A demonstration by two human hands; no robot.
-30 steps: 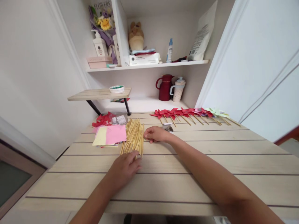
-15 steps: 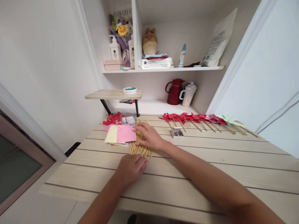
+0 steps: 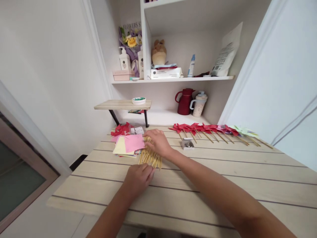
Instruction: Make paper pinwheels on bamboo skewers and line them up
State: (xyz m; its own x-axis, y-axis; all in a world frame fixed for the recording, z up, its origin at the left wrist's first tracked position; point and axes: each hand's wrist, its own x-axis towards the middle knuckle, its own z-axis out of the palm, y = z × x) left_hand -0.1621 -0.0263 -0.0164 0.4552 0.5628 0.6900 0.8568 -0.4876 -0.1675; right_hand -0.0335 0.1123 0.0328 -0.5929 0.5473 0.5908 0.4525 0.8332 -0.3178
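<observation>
A pile of thin wooden sticks [image 3: 149, 156] lies on the pale slatted table [image 3: 223, 172]. My right hand [image 3: 158, 142] rests flat on top of the pile, fingers spread. My left hand [image 3: 138, 175] touches the pile's near end with its fingertips. A stack of pink and yellow paper squares [image 3: 128, 145] lies just left of the sticks. A row of finished red and pale green paper pinwheels [image 3: 213, 129] lies along the table's back.
A small open box of pins [image 3: 187, 143] sits right of my right hand. Red folded paper pieces [image 3: 121, 129] lie behind the paper stack. A small raised shelf [image 3: 122, 105] stands at the back left. A red jug [image 3: 185, 101] and a mug [image 3: 198, 104] stand in the alcove.
My right hand moved left from beside the sticks onto the pile. My left hand stayed at the pile's near end. The camera view shifted.
</observation>
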